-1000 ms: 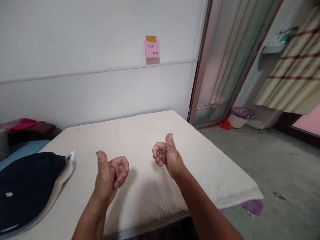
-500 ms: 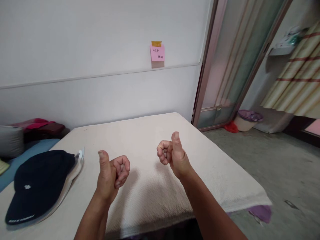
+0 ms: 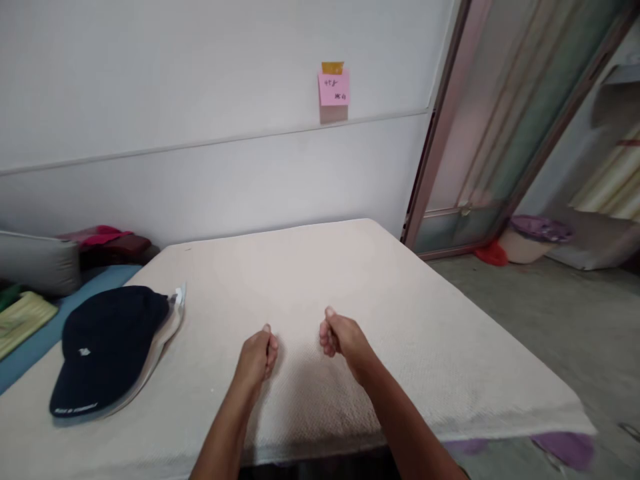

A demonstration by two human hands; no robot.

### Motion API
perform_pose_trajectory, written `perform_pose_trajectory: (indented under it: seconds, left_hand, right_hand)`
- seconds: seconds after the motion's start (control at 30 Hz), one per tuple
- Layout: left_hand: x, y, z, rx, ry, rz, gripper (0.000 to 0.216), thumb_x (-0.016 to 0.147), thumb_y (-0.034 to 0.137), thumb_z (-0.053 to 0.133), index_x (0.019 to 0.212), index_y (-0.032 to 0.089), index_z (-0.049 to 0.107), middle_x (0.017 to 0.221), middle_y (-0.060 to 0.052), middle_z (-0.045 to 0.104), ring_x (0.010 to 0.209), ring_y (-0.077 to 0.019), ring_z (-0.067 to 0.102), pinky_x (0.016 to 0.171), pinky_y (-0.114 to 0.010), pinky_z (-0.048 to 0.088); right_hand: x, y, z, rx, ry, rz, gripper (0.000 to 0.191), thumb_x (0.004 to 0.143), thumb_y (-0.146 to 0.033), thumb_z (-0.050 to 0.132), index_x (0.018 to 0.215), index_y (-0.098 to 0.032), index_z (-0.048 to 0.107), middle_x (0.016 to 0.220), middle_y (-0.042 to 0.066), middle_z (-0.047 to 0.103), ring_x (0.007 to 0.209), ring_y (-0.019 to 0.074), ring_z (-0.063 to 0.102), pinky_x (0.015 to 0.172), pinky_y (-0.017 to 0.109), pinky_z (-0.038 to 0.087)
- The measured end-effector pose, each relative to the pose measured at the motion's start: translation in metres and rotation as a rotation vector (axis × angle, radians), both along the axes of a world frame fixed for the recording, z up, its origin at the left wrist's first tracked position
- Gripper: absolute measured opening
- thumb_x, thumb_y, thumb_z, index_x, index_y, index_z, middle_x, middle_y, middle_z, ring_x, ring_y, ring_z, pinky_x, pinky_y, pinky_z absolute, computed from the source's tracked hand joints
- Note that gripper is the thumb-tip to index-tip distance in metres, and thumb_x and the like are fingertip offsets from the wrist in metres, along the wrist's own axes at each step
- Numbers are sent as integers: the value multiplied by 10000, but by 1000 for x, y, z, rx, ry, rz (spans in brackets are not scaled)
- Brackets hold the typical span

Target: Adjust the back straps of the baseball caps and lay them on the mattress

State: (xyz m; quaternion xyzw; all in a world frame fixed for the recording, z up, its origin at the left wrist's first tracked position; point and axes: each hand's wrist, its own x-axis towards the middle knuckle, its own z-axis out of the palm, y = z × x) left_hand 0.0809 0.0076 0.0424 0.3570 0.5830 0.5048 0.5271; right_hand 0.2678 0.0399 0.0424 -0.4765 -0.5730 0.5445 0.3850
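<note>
My left hand (image 3: 259,353) is closed in a fist, thumb resting on top of the curled fingers, and nothing shows in it. Facing it across a small gap, my right hand (image 3: 343,337) is also a fist with its thumb laid over the fingers, and it looks bare too. Both hover just above a cream woven cover (image 3: 300,280) on a flat surface. To the left lies a navy cap (image 3: 113,340) with a small white emblem and white lettering along its brim. A pale layer (image 3: 163,340) shows beneath the cap's right edge.
A white wall (image 3: 200,187) rises behind, with a pink note (image 3: 334,89) taped to it. At far left sit a grey cushion (image 3: 40,260) and folded yellow cloth (image 3: 25,323). To the right are a sliding door (image 3: 480,133), a lined bin (image 3: 530,243) and concrete floor (image 3: 510,300).
Both thumbs, raised before, have folded down onto the fists. My hands have drawn closer together and lower over the cover. The view has shifted slightly left; the cap still lies on the cover.
</note>
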Motion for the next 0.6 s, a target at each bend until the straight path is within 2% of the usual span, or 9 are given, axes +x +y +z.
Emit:
perform_pose_trajectory:
  seconds: [0.03, 0.1, 0.17, 0.27, 0.37, 0.5, 0.57, 0.6]
  left_hand:
    - [-1, 0, -17, -17, 9, 22, 359, 752, 499, 529, 593, 180, 489, 373, 88, 351, 296, -45, 216, 338, -185, 129]
    - [-4, -2, -44, -37, 19, 59, 277, 716, 430, 556, 638, 166, 526, 405, 75, 414, 296, -49, 251, 334, -186, 152]
    - [-11, -7, -57, -41, 26, 88, 212, 675, 359, 582, 704, 150, 566, 462, 47, 503, 307, -56, 304, 334, -189, 189]
    - [-31, -18, -56, -23, 50, 157, 188, 650, 278, 614, 771, 134, 602, 564, 6, 599, 346, -63, 384, 349, -190, 252]
    - [-64, -34, -48, -13, 80, 286, 192, 657, 248, 667, 799, 125, 627, 625, -15, 632, 407, -75, 468, 374, -182, 313]
    - [-132, -59, -46, -29, 75, 548, 146, 691, 156, 670, 830, 134, 633, 748, -47, 670, 582, -117, 604, 457, -183, 425]
    - [-171, -69, -45, -41, 44, 682, 68, 756, 78, 568, 767, 132, 609, 707, -40, 652, 571, -111, 599, 493, -191, 460]
    - [-189, -73, -43, -47, 29, 742, 120, 767, 43, 529, 720, 136, 588, 657, -26, 630, 529, -105, 577, 487, -192, 462]
  right_hand:
    - [-3, -1, -17, 24, -224, 11, 468, 930, -461, 209, 688, -171, 484, 615, 21, 541, 509, 104, 479, 497, 229, 333]
    - [-9, -5, -46, 32, -369, 19, 300, 874, -311, 391, 615, -171, 447, 591, 22, 522, 519, 109, 442, 507, 242, 275]
    - [-13, -9, -63, 76, -457, 36, 213, 800, -208, 483, 598, -172, 425, 600, 14, 515, 551, 110, 415, 533, 254, 232]
    - [-15, -11, -69, 136, -545, 84, 195, 753, -138, 497, 589, -174, 397, 587, -1, 489, 561, 108, 382, 546, 269, 189]
    - [-15, -9, -66, 151, -579, 128, 202, 748, -132, 487, 583, -174, 379, 586, 0, 489, 556, 106, 378, 540, 274, 169]
    - [-16, -8, -66, 204, -701, 172, 179, 786, -168, 467, 617, -172, 408, 637, 21, 542, 569, 109, 413, 534, 272, 170]
    - [-18, -8, -67, 217, -737, 177, 172, 794, -176, 468, 628, -171, 421, 642, 26, 550, 573, 112, 421, 536, 273, 172]
    - [-19, -8, -67, 217, -744, 176, 172, 796, -176, 468, 630, -171, 423, 642, 28, 551, 574, 112, 422, 537, 275, 173]
